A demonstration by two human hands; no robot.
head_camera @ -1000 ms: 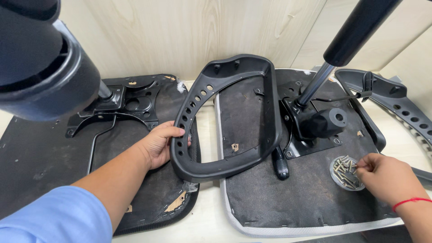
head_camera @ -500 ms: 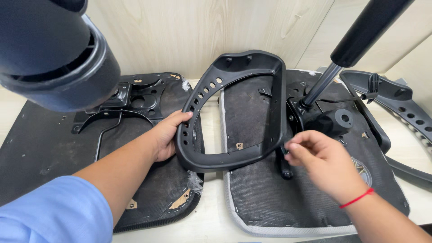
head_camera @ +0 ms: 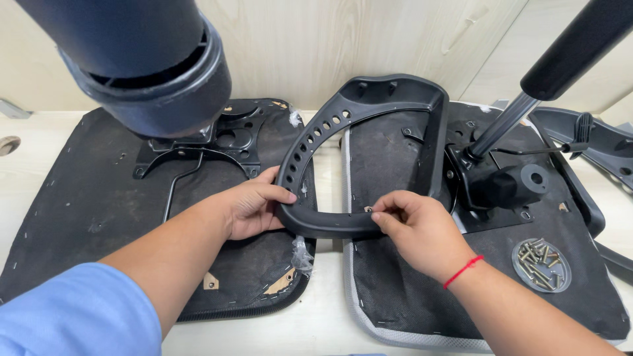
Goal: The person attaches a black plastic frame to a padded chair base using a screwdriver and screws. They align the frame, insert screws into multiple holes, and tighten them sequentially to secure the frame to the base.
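Both hands now grip the black armrest frame (head_camera: 343, 158), right hand (head_camera: 415, 231) newly arrived

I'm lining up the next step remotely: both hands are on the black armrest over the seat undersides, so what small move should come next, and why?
Probably seat the fastener: the right hand pinches something small at the lower bar of the armrest, too hidden to identify, while the left hand grips that bar's left corner. The armrest lies across the gap between both seat pans, and loose screws sit in the round dish, so pressing it into the hole seems likeliest.

Left hand (head_camera: 254, 209) gripping black armrest loop (head_camera: 343, 155), right hand (head_camera: 419, 231) pinching its lower edge, dish of screws (head_camera: 542, 265) right of that hand
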